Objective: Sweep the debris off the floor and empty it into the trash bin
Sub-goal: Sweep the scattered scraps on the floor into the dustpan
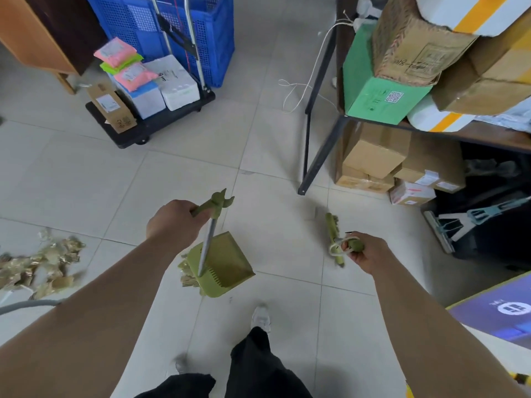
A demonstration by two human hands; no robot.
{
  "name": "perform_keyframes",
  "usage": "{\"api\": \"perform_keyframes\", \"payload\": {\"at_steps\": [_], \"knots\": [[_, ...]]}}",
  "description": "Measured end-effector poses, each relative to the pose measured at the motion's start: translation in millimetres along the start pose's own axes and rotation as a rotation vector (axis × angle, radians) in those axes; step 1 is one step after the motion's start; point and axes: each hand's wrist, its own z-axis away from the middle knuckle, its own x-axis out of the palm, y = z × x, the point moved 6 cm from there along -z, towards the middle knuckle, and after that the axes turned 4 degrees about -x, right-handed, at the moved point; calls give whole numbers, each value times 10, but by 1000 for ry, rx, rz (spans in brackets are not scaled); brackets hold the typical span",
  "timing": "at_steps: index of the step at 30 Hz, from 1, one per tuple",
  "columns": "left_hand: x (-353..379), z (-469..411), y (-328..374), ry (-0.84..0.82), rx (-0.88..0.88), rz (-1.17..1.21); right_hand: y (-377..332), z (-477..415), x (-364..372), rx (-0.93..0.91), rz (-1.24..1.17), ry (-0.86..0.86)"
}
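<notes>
Spreading across most of the frame, the tiled floor carried the debris, a loose drift of golden scraps at the left edge, well apart from both tools, with a few more scraps just behind the dustpan at lower centre. The dustpan hung tilted, seemingly carried rather than set down, probably on its way to the pile. The broom, right of centre, pointed almost straight down (so foreshortened that its head was hard to make out). The left hand was curled round the top of the dustpan's long handle; the right hand gripped the broom's top end beside its cord loop. No trash bin showed.
</notes>
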Motion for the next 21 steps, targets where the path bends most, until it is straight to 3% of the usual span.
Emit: {"api": "perform_keyframes", "payload": {"at_steps": [9, 21], "knots": [[145, -299, 409, 51, -64, 26, -419, -677, 253, 41, 110, -90], [-104, -167, 65, 92, -183, 115, 77, -230, 1391, 110, 326, -369]]}}
